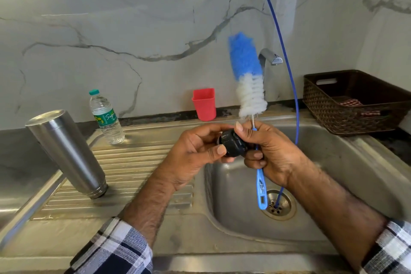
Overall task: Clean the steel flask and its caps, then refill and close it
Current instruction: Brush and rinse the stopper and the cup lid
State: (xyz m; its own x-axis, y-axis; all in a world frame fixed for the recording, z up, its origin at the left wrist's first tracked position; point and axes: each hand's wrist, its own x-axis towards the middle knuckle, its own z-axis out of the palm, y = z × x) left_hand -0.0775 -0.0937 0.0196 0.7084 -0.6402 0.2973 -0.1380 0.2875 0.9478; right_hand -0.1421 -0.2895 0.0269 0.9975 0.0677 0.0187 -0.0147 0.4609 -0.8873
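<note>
The steel flask [66, 153] stands upside down, tilted, on the ribbed drainboard [138, 162] at the left, mouth down. Above the sink basin my left hand [195, 151] grips a black cap [233, 145] with thumb and fingers. My right hand [269, 151] holds the blue handle of a bottle brush [246, 78] and also touches the cap with its fingertips. The brush's blue and white bristles point upward. Its handle end hangs down over the drain [278, 204].
A small plastic water bottle [106, 118] stands at the drainboard's back. A red cup [204, 104] sits by the wall, the tap [270, 58] behind the brush. A blue hose [287, 69] runs down into the drain. A brown woven basket [355, 102] holds checked cloths at the right.
</note>
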